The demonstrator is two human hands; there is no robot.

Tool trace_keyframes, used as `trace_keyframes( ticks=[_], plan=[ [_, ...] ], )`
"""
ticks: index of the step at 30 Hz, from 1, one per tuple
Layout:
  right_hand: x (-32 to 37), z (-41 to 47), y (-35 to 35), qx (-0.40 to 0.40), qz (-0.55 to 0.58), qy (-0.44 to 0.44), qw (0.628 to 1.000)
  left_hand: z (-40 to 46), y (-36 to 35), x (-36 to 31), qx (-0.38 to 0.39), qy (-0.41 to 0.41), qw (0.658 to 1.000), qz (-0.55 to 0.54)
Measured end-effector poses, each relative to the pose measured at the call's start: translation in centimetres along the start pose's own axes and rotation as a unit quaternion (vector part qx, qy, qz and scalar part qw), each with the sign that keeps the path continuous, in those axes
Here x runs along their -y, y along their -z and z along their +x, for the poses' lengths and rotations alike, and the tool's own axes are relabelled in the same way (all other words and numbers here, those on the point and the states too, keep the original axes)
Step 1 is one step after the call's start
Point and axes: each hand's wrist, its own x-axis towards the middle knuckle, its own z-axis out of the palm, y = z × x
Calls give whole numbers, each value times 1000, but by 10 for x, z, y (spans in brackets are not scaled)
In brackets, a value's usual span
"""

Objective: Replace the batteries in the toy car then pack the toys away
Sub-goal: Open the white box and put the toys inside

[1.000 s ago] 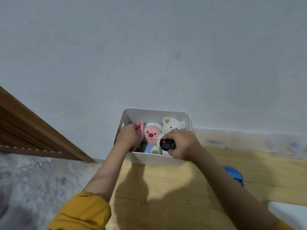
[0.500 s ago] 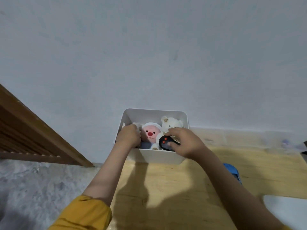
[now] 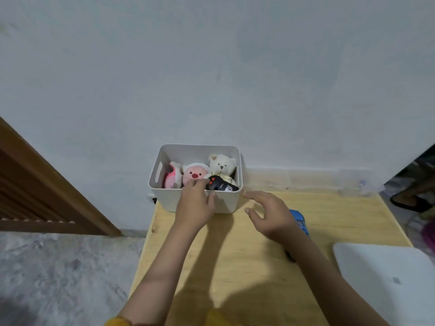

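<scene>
Half a second back the right hand [image 3: 270, 214] held the small black remote controller with red buttons [image 3: 220, 183]; now its fingers are spread, empty, drawn clear of the white plastic storage bin [image 3: 200, 201]. The controller lies inside against the front wall, beside the cream teddy bear [image 3: 221, 164]. Left hand [image 3: 195, 203] fingertips curl over the rim, touching it. That toy looks packed. Partly hidden behind the right wrist, the blue toy car [image 3: 299, 217] waits on the pale wooden tabletop [image 3: 341, 215], with open room around it.

Left hand [image 3: 195, 204] reaching forward, fingers curled down; right hand [image 3: 270, 214] hovering, fingers spread, palm down.
</scene>
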Motion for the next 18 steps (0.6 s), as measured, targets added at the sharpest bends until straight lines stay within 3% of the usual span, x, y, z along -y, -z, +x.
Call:
trace_keyframes(
  ticks=[12,18],
  plan=[
    [-127,-112,54,-38,-7,-3,999,-96,-116,-117,77,-14,997,-14],
    [-232,-187,107,-40,-36,-154,987,-150,-203,-197,191,15,981,12]
  ],
)
